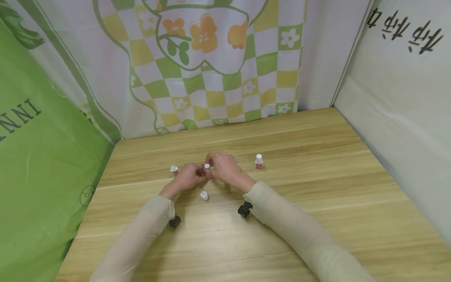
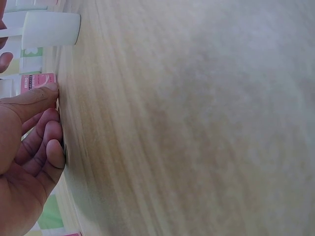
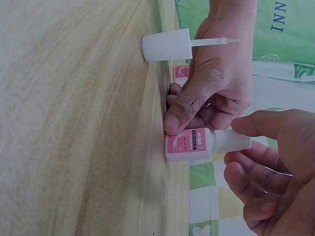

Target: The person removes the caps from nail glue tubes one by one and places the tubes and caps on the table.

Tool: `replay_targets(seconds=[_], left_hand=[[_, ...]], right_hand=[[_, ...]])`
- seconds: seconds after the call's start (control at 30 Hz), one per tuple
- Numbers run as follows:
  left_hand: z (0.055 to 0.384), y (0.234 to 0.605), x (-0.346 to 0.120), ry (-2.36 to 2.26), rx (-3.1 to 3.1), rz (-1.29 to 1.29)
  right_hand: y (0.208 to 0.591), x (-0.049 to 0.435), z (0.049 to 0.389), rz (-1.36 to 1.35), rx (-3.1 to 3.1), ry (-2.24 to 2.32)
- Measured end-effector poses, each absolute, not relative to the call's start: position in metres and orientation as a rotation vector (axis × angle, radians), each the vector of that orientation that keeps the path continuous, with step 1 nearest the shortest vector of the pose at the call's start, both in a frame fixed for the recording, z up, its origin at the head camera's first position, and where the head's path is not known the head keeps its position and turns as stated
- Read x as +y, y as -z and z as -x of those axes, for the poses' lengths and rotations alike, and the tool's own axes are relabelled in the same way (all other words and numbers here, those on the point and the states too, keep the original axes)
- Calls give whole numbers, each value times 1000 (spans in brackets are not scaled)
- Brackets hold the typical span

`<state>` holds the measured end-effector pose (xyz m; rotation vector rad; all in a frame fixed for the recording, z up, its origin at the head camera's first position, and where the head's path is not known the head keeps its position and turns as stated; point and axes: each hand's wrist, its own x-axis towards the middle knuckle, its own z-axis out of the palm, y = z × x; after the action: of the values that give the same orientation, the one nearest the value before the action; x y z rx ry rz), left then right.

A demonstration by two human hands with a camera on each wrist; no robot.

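Observation:
Between the hands a small nail glue bottle [image 3: 189,143] with a pink label stands upright on the table. My left hand [image 1: 188,176] pinches it low down, with the thumb on the label. At its top, my right hand [image 3: 275,167] holds the white cap [image 3: 231,141] between thumb and fingers. Nearer to me, a loose white brush cap [image 3: 166,45] stands on the table, its thin stem pointing up. The left wrist view shows this brush cap [image 2: 51,28] above the left hand [image 2: 27,142]. The bottle's far side is hidden.
Another small bottle [image 1: 174,170] stands just left of the left hand, and one more [image 1: 259,161] stands to the right. A white bit of something [image 1: 237,161] shows behind the right hand. Curtains hang behind the wooden table [image 1: 282,235] and along both sides.

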<state>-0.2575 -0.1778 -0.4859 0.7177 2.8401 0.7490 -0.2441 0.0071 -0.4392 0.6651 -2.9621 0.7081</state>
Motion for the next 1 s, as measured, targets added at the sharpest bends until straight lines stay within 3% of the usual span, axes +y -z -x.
replay_targets(seconds=[1.0], left_hand=[[259, 486, -178, -749, 2830, -698]], right_hand=[[439, 6, 244, -646, -2976, -692]])
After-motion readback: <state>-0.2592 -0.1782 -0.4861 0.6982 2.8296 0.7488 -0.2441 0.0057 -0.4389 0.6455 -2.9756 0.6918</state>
